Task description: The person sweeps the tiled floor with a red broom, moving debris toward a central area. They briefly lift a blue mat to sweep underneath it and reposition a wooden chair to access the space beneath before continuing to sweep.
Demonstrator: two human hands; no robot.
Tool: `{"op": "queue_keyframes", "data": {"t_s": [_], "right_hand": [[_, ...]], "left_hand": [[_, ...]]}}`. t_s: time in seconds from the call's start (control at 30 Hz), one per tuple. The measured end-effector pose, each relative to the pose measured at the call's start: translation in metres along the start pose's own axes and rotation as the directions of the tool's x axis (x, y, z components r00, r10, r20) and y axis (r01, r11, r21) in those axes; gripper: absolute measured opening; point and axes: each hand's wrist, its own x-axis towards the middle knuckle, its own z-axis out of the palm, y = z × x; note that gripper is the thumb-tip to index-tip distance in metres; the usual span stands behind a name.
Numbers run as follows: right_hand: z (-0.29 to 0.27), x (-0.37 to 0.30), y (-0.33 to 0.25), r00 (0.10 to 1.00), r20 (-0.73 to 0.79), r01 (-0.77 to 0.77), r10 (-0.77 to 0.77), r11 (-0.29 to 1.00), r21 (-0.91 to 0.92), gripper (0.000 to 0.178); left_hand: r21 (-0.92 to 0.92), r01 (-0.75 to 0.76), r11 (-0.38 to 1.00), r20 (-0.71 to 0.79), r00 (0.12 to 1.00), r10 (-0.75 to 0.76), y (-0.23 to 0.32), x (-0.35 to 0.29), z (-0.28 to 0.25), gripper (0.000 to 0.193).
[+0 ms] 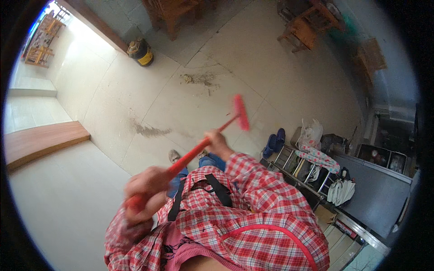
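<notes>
In the head view, I see both hands on one broom, which runs slantwise across the person's front. The left hand point(147, 192) is wrapped round the near end of the red handle point(186, 158), a little blurred. The right hand point(217, 143) is closed round the handle farther up, ahead and to the right of the left one. Just beyond the right hand is the broom's pinkish-red head point(241, 113), blurred too; whether it touches the floor point(181, 106) I can't tell.

Ahead of the hands lies a patch of dark dirt point(202, 79), and a brown smear point(151, 131) is nearer, beyond the left hand. Farther off, ahead of the left hand, stands a black and yellow bucket point(141, 53). A wooden step point(49, 142) is out to that hand's left. To the right hand's right I see blue slippers point(270, 145) by a metal rack point(285, 159), with a clear plastic bag point(312, 134) beyond. A wooden chair point(302, 34) stands well ahead and to the right of both hands. The person's shoe point(174, 156) shows between the two hands, past the handle.
</notes>
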Motion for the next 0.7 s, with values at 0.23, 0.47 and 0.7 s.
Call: {"op": "queue_keyframes", "data": {"t_s": [0.23,0.47,0.7], "right_hand": [[0.056,0.039,-0.193,0.966,-0.088,0.259,-0.244,0.922,0.287,0.027],[0.018,0.002,-0.214,0.962,0.023,0.250,-0.273,0.908,0.335,0.022],[0.104,-0.040,-0.116,0.856,0.517,-0.024,0.020,1.000,0.001,0.018]], "left_hand": [[0.346,-0.433,0.833,-0.437,0.711,0.551,0.093,-0.048,-0.032,0.017],[-0.008,-0.357,0.934,-0.069,0.932,0.356,0.084,-0.089,-0.086,0.024],[-0.259,-0.072,0.963,0.142,0.984,0.112,0.037,-0.110,-0.120,0.032]]}}
